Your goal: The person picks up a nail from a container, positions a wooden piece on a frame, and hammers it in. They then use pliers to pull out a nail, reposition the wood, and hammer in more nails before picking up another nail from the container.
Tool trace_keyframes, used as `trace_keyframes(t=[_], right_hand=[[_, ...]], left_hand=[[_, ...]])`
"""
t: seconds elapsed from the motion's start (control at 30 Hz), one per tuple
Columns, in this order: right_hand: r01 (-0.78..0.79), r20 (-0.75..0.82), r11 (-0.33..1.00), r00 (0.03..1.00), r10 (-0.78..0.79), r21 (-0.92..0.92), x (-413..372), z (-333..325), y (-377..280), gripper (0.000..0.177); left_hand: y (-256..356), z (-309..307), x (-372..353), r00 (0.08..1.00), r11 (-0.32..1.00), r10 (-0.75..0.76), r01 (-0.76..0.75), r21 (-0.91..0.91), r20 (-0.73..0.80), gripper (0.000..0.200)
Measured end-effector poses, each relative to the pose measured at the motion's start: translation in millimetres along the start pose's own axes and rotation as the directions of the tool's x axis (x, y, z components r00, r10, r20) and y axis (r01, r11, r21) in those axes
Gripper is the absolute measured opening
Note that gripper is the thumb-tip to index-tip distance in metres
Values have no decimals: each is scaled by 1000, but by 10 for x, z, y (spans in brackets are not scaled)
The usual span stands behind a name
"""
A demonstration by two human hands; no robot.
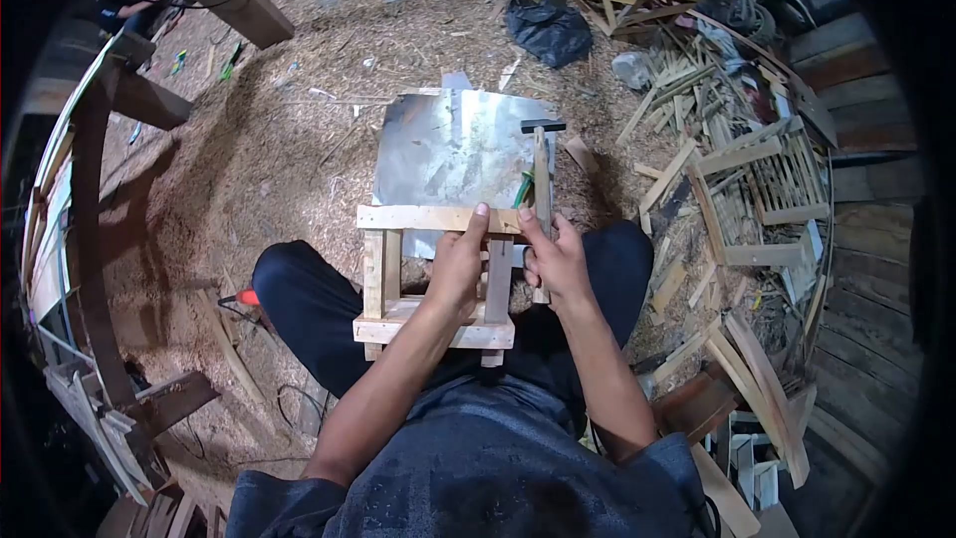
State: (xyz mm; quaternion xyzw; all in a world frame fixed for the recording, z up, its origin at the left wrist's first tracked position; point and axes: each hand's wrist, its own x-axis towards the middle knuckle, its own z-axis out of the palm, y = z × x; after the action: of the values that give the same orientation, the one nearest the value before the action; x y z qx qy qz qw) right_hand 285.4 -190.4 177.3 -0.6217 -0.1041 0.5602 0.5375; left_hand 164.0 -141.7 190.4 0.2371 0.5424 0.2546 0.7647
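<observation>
Head view: both forearms reach forward, elbows bent. Left hand (457, 272) curled at frame (430, 218), thumb pressed on far rail, fingers partly hidden. Right hand (559, 261) wrapped round hammer (542, 164) handle, head end pointing away, thumb up by rail's right end. Frame sits between the knees (299, 274), near edge of metal sheet (423, 149).

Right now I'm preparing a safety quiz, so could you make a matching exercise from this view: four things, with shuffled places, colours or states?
Things:
1. hammer
2. wooden frame
3. metal sheet
4. plastic bag

Match:
A. silvery
B. gripped by the left hand
C. black and crumpled
D. held in the right hand

Pairs: 1-D, 2-B, 3-A, 4-C
</observation>
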Motion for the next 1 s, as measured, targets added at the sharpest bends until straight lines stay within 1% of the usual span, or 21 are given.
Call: trace_keyframes(t=[0.07, 0.17, 0.2, 0.27, 0.3, 0.33, 0.37, 0.43, 0.5, 0.53, 0.6, 0.63, 0.7, 0.73, 0.77, 0.83, 0.87, 0.9, 0.93, 0.97, 1.0], right_hand=[[14, -10, 1000, 1000, -15, -25, 19, 1, 10, 40], [-18, 5, 996, 1000, 18, -90, 75, -13, 6, 33], [-22, 8, 995, 1000, 23, -94, 62, -13, -12, 33], [-16, -7, 968, 1000, 15, -249, 4, -38, -90, 35], [-21, -10, 968, 1000, 19, -252, -25, -89, -50, 35], [183, -37, 890, 975, -218, -419, -65, -160, 18, 36], [355, -16, 736, 896, -444, -577, -138, -200, 27, 38], [363, -29, 703, 878, -478, -612, -473, -301, -120, 38], [342, 66, 692, 917, -393, -636, -797, -439, -272, 42], [336, 63, 692, 919, -388, -639, -911, -514, -226, 42], [438, 192, 520, 867, -460, -733, -1065, -625, -137, 36], [437, 191, 518, 867, -461, -736, -1096, -632, -104, 36], [362, 103, 648, 910, -401, -671, -1085, -574, -38, 32], [332, 60, 652, 913, -403, -682, -1014, -482, -46, 27], [330, 54, 652, 913, -405, -683, -899, -406, -17, 27], [498, 93, 708, 844, -528, -501, -580, -268, 28, 25], [500, 91, 708, 843, -531, -499, -449, -195, 15, 25], [489, 73, 802, 865, -496, -344, -325, -125, -10, 26], [461, 66, 869, 887, -457, -178, -210, -92, -37, 27], [454, 64, 873, 891, -450, -176, -130, -89, -46, 27], [439, 123, 888, 897, -425, -134, -67, -89, -42, 28]], left_hand=[[14, -13, 43, 1000, 999, -22, 22, -24, 7, 44], [-11, -60, 132, 1000, 999, -24, 23, 23, 16, 43], [-32, -74, 147, 999, 999, 9, -11, 47, 32, 42], [-15, -62, 124, 998, 997, 40, -43, 67, 46, 41], [-14, -48, 97, 999, 998, 31, -33, 51, 32, 41], [4, -27, 76, 1000, 999, 23, -24, 34, 21, 40], [12, -20, 71, 999, 999, 22, -23, 28, 24, 40], [16, -36, 66, 1000, 999, 19, -19, 41, 12, 38], [-15, -54, 91, 1000, 999, 19, -20, 40, 6, 38], [-33, -57, 101, 1000, 999, 24, -24, 45, 5, 37], [-17, -38, 73, 1000, 1000, 20, -20, 15, 13, 36], [-6, -29, 51, 1000, 1000, 21, -21, -12, 19, 35], [5, -23, 33, 1000, 1000, 13, -13, -27, 17, 35], [9, -12, 25, 1000, 999, 4, -3, -43, 9, 34], [29, 10, 6, 1000, 999, 2, -1, -40, 14, 34], [110, 74, -15, 998, 988, -25, 15, -151, -61, 34], [119, 107, -23, 997, 983, -28, 13, -186, -79, 34], [94, 84, -13, 997, 983, -28, 13, -182, -77, 34], [66, 41, -3, 999, 985, -42, 35, -170, -35, 33], [27, -10, 1, 998, 986, -63, 62, -156, 2, 32], [-11, -56, 15, 999, 989, -50, 53, -141, 20, 32]])
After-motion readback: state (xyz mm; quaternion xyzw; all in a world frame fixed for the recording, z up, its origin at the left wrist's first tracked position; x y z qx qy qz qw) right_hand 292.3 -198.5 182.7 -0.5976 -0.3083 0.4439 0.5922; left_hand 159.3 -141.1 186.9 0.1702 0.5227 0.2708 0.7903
